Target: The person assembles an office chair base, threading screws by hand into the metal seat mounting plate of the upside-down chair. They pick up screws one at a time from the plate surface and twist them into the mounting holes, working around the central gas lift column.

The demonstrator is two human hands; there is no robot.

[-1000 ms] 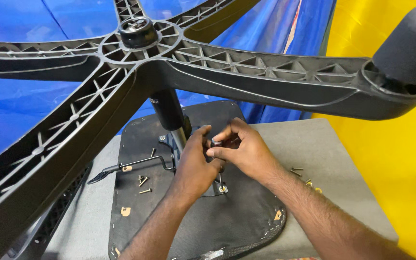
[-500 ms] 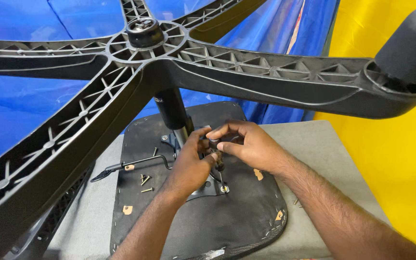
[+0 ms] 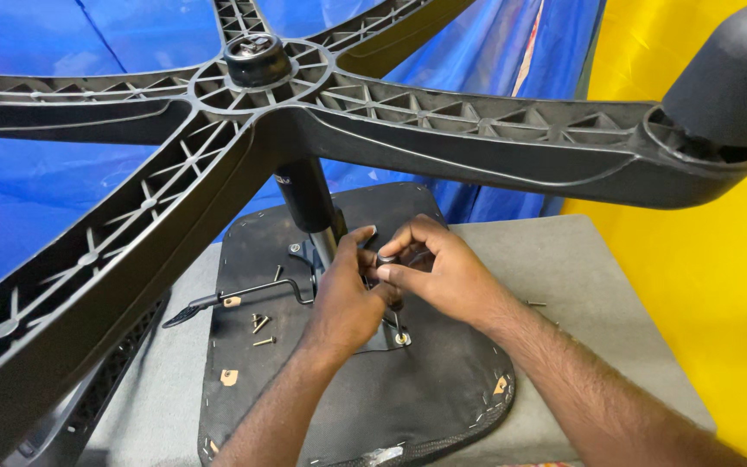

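Both hands, left hand and right hand, pinch a small dark round knob beside the smooth metal column, above the matte black seat underside.

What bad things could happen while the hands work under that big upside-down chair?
1. The loose screws lying on the seat underside might roll off and get lost.
2. The left hand and right hand pinch a small dark part that could slip.
3. The star base hangs above both hands; a bump might tip the chair.
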